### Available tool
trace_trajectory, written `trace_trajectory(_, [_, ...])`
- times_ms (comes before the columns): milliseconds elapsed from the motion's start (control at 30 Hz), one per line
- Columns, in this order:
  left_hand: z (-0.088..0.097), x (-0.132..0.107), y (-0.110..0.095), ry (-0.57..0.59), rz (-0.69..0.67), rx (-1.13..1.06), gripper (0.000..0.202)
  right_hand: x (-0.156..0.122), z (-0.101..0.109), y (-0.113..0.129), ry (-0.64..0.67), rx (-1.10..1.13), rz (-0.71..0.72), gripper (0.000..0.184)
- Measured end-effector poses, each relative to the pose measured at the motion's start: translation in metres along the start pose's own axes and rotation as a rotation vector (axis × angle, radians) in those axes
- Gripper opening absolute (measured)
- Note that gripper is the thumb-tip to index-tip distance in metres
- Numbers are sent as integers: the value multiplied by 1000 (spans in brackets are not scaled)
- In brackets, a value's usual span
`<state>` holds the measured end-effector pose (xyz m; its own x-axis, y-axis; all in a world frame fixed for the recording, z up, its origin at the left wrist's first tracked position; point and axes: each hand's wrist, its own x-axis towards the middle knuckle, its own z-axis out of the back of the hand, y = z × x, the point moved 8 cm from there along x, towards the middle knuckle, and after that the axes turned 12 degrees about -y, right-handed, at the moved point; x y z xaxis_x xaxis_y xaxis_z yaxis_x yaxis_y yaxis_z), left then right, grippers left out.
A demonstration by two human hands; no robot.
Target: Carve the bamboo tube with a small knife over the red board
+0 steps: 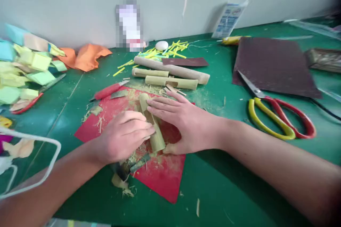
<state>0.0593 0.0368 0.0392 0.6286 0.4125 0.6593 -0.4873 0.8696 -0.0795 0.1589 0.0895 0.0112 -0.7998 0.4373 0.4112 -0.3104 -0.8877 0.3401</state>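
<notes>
A short bamboo tube point(157, 138) with a slot cut in its upper side lies over a red sheet point(165, 181) dusted with shavings. My right hand point(183, 120) steadies it, fingers laid along the far part and thumb at the near end. Curled at the slot is my left hand point(128, 134), its fingertips pinched together; a small dark bit shows at them, too hidden to name. Beyond my hands lie a notched bamboo piece point(183, 83), a shorter bamboo piece point(150, 72) and a longer, thicker bamboo stick point(170, 67).
A red-handled knife point(109, 91) rests on the red sheet's far left edge. Scissors point(277, 113) with yellow and red handles lie right, touching dark brown sandpaper point(274, 65). Folded paper pieces point(29, 64) crowd the left, beside orange paper point(85, 58). Yellow strips point(154, 54) lie at the back.
</notes>
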Motion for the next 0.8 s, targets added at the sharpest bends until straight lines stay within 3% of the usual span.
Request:
trace_trajectory(133, [-7, -5, -16, 41, -2, -71, 20, -3, 3, 0, -23, 13, -3, 93])
trace_trajectory(467, [-3, -1, -7, -26, 31, 19, 16, -3, 1, 2, -12, 3, -19, 94])
trace_trajectory(600, [-4, -1, -11, -3, 4, -23, 17, -7, 4, 3, -20, -24, -34, 91])
trace_trajectory(800, [-5, 4, -6, -20, 14, -37, 17, -4, 10, 10, -66, 19, 27, 65])
